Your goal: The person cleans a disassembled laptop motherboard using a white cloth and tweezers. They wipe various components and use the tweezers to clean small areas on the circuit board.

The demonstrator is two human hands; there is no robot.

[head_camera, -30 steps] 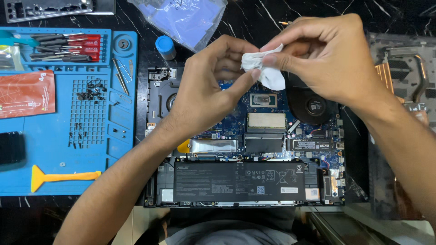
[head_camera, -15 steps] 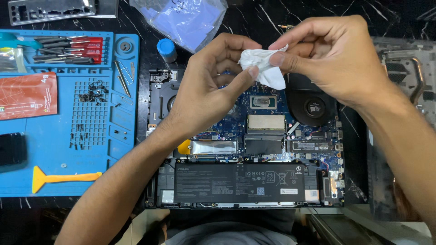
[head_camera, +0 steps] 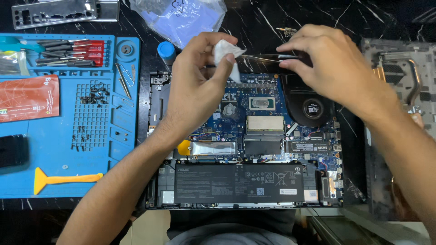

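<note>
Orange packet point(head_camera: 28, 97) on blue mat point(head_camera: 122, 136)

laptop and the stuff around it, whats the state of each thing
laptop: back cover off, board and battery bare
white wipe: crumpled, pinched in left hand
tweezers: held in right hand
orange pry tool: lying flat on blue mat

Right hand point(head_camera: 331, 68) has let go of the white wipe point(head_camera: 228, 54) and moved right; left hand point(head_camera: 200, 86) now holds it alone.
</note>
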